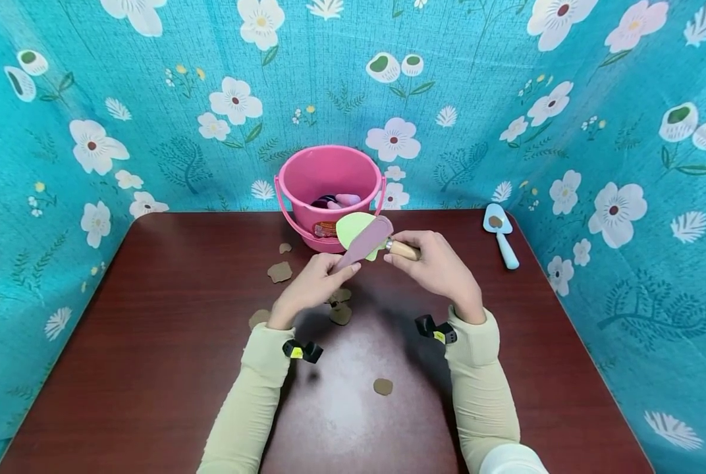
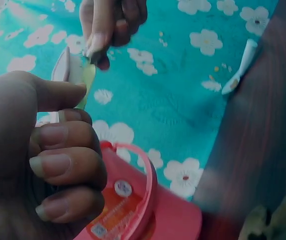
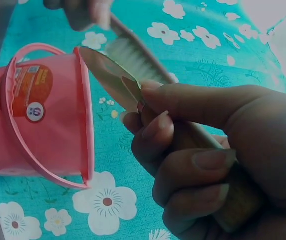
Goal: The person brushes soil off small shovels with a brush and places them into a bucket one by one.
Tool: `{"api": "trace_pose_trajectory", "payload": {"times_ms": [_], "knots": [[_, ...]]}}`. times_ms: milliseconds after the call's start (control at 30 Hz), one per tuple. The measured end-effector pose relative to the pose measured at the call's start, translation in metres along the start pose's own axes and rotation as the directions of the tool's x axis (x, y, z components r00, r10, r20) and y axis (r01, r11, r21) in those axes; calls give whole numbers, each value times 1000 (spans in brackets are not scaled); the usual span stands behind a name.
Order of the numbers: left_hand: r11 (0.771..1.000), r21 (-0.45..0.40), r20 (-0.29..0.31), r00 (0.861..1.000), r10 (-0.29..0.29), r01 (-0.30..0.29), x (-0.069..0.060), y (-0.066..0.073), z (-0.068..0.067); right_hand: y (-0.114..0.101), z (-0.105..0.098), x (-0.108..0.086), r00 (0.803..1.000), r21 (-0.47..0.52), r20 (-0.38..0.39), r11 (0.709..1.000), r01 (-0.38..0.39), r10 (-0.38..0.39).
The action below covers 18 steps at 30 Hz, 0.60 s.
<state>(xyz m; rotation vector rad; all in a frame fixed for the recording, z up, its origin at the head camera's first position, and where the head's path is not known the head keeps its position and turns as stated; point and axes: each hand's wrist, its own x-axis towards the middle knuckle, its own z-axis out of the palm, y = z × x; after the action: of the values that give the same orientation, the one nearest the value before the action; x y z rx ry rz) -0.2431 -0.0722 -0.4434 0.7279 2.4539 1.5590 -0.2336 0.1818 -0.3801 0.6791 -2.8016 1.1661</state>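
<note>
My left hand (image 1: 311,283) holds a mauve-backed brush (image 1: 369,238) with pale bristles, raised above the table in front of the pink bucket. My right hand (image 1: 438,266) grips the wooden handle (image 1: 405,250) of a small trowel with a light green blade (image 1: 348,228). In the head view the brush lies across part of that blade. The right wrist view shows the bristles (image 3: 133,57) facing the blade; whether they touch it I cannot tell. Curled fingers hide most of the brush's handle in the left wrist view.
The pink bucket (image 1: 304,227) stands at the table's back edge with dark and pink items inside. Flat brown pieces (image 1: 280,271) lie scattered on the table, one (image 1: 382,386) nearer the front. A light blue trowel (image 1: 506,250) bearing a brown piece lies at the back right corner.
</note>
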Motion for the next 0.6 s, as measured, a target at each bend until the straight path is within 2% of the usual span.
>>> {"api": "trace_pose_trajectory", "payload": {"times_ms": [200, 300, 367, 433, 533, 600], "knots": [[998, 42, -90, 995, -47, 50, 1, -17, -13, 0, -4, 0, 1000, -18, -12, 1000, -2, 2], [991, 77, -148, 985, -94, 106, -1, -24, -21, 0, -4, 1, 1000, -22, -8, 1000, -1, 1], [981, 115, -190, 973, -134, 157, -3, -27, -27, 0, -4, 1, 1000, -17, -6, 1000, -8, 8], [971, 146, -216, 963, -158, 192, -5, -28, -31, 0, -5, 0, 1000, -10, -3, 1000, -17, 17], [963, 168, -232, 958, -169, 211, -7, -25, -33, 0, -4, 0, 1000, 2, 1, 1000, -26, 26], [973, 144, -216, 966, -146, 179, -7, -20, -31, 0, -4, 0, 1000, 0, 0, 1000, -23, 23]]}}
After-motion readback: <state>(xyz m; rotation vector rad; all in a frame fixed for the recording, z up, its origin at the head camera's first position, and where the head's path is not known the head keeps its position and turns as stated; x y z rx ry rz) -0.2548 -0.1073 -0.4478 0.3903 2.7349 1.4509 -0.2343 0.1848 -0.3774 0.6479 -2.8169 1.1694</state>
